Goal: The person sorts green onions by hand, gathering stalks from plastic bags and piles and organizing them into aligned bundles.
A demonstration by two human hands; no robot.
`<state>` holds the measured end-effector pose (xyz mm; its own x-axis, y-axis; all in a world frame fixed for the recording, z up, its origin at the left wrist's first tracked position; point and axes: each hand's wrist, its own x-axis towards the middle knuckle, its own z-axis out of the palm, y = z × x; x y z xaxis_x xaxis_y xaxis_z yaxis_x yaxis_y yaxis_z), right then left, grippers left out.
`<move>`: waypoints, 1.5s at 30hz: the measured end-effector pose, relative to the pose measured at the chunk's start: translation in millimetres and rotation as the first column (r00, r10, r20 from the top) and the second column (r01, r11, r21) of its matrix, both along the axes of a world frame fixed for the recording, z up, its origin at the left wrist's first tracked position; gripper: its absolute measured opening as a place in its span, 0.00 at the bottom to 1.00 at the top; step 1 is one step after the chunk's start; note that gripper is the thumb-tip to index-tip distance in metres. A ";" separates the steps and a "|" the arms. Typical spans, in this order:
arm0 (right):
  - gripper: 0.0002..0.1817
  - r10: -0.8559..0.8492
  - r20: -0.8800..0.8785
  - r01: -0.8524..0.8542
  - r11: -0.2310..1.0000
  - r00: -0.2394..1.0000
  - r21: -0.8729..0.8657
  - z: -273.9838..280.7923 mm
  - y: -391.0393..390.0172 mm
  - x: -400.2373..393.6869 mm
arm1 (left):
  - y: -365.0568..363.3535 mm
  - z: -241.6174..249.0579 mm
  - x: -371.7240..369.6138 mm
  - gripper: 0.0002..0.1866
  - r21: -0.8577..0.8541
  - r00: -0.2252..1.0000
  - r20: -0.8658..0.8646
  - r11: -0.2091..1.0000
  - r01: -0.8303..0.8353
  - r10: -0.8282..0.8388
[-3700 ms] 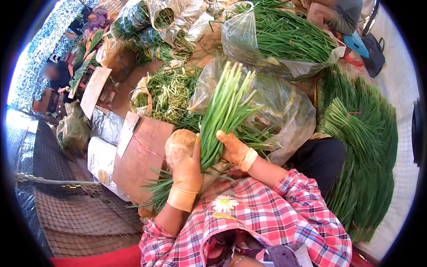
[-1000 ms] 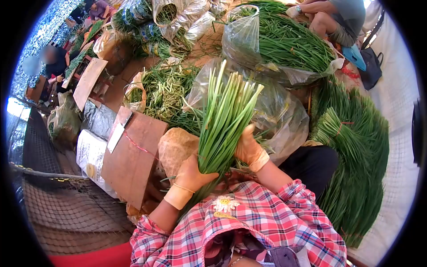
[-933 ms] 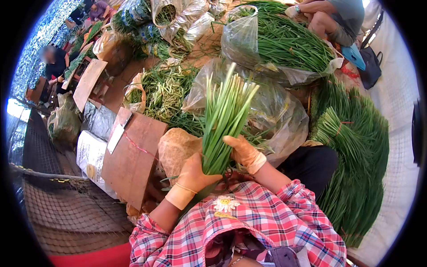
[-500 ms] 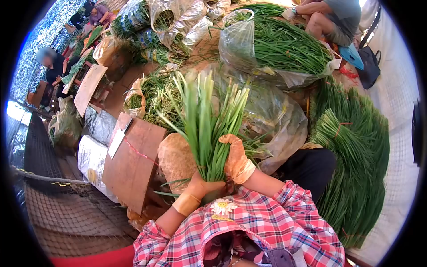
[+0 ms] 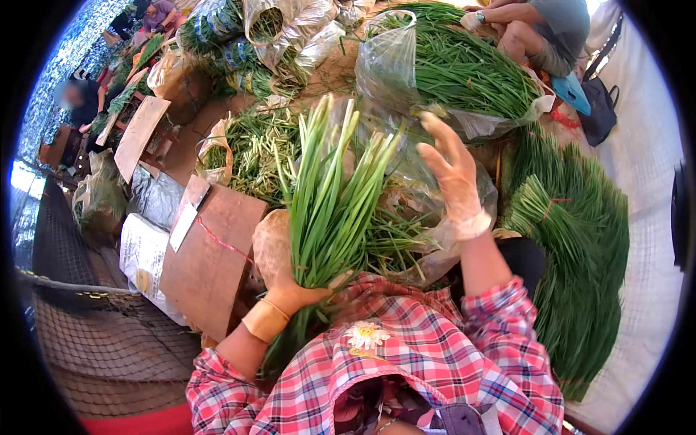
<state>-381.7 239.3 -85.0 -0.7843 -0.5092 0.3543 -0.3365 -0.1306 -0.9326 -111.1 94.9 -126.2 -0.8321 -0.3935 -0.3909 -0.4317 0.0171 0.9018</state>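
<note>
My left hand (image 5: pixel 293 293) is wrapped round the lower part of a bunch of long green stalks (image 5: pixel 330 210), whose pale ends point up and away from me. To the right of the bunch, my gloved right hand (image 5: pixel 453 174) is raised with its fingers apart and holds nothing. Behind the bunch lies a heap of loose cut stalks (image 5: pixel 261 152), and clear plastic (image 5: pixel 471 196) spreads below my right hand.
A knife (image 5: pixel 186 221) rests on a brown board (image 5: pixel 214 254) at left. At right lies a large pile of green stalks (image 5: pixel 580 275) with a tied bundle. A full plastic bag (image 5: pixel 388 61) stands behind, beside a seated person (image 5: pixel 558 32). More people are at far left.
My right hand has let go of the bunch, moved up and right, and opened. My left hand has shifted left with the bunch, which now leans right and fans out.
</note>
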 end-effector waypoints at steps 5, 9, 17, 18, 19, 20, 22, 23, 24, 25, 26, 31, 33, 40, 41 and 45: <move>0.28 0.400 -0.629 -0.005 0.846 0.667 0.533 -3.1 -39.3 -19.6 | -29.4 2.6 36.6 0.30 -0.248 0.992 0.112 0.965 0.089 -0.062; 0.21 0.779 -0.295 -0.220 0.478 0.554 0.850 -22.0 -53.9 4.9 | -41.4 7.6 67.7 0.28 -0.206 0.992 0.126 0.978 0.039 -0.013; 0.17 0.819 -0.086 -0.558 0.459 0.568 0.691 -58.1 -52.6 35.9 | -53.1 -28.7 96.3 0.28 0.021 0.983 0.166 0.997 0.079 -0.081; 0.16 0.809 0.046 -0.660 0.443 0.586 0.607 -62.9 -52.2 33.2 | -52.5 -31.9 95.8 0.28 0.070 0.981 0.176 0.995 0.075 -0.087; 0.15 0.793 0.179 -0.746 0.434 0.583 0.505 -67.4 -52.8 31.6 | -51.8 -34.5 94.8 0.28 0.119 0.978 0.186 0.990 0.073 -0.095; 0.14 0.782 0.157 -0.725 0.455 0.603 0.518 -71.7 -53.5 31.1 | -50.6 -33.3 92.4 0.28 0.134 0.977 0.188 0.988 0.073 -0.098; 0.14 0.752 0.252 -0.758 0.461 0.610 0.461 -75.2 -52.9 29.4 | -53.6 -40.2 92.5 0.28 0.128 0.978 0.173 0.987 0.096 -0.117; 0.14 0.721 0.341 -0.787 0.471 0.604 0.398 -76.2 -53.2 28.8 | -54.4 -42.1 92.2 0.29 0.115 0.979 0.159 0.987 0.114 -0.131; 0.13 0.663 0.424 -0.783 0.462 0.616 0.415 -73.8 -55.6 29.8 | -53.9 -42.0 90.7 0.29 0.120 0.979 0.159 0.987 0.111 -0.130; 0.13 0.663 0.427 -0.785 0.459 0.615 0.416 -75.1 -58.4 29.8 | -52.8 -39.5 87.7 0.29 0.140 0.980 0.159 0.985 0.098 -0.120; 0.12 0.629 0.417 -0.753 0.513 0.656 0.412 -77.2 -61.5 28.9 | -52.2 -37.0 86.1 0.29 0.161 0.981 0.159 0.983 0.085 -0.111; 0.11 0.283 0.453 -0.453 0.828 0.846 0.329 -63.2 -60.9 -32.0 | -54.2 -37.0 85.4 0.28 0.108 0.976 0.161 0.985 0.134 -0.150; 0.12 0.349 0.324 -0.457 0.811 0.879 0.367 -24.3 -65.7 -8.7 | -52.7 -38.5 86.2 0.27 0.096 0.974 0.164 0.985 0.144 -0.159; 0.11 0.652 -0.625 -0.017 0.698 0.430 0.716 -37.5 -100.6 43.1 | -56.3 -38.5 85.6 0.27 0.023 0.961 0.205 0.983 0.184 -0.184; 0.11 0.660 -0.621 -0.031 0.695 0.423 0.718 -36.5 -99.5 46.0 | -57.0 -35.2 88.3 0.27 0.006 0.962 0.193 0.981 0.194 -0.192; 0.09 0.700 -0.610 -0.160 0.696 0.372 0.700 -34.0 -92.3 47.6 | -63.4 2.6 77.6 0.25 -0.276 0.888 0.326 0.866 0.417 -0.323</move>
<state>-334.1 147.0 -119.0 0.1139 -0.9606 0.2534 -0.9571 -0.1745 -0.2313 -33.4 31.5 -123.7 -0.8276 -0.2206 -0.5161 -0.5505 0.4982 0.6699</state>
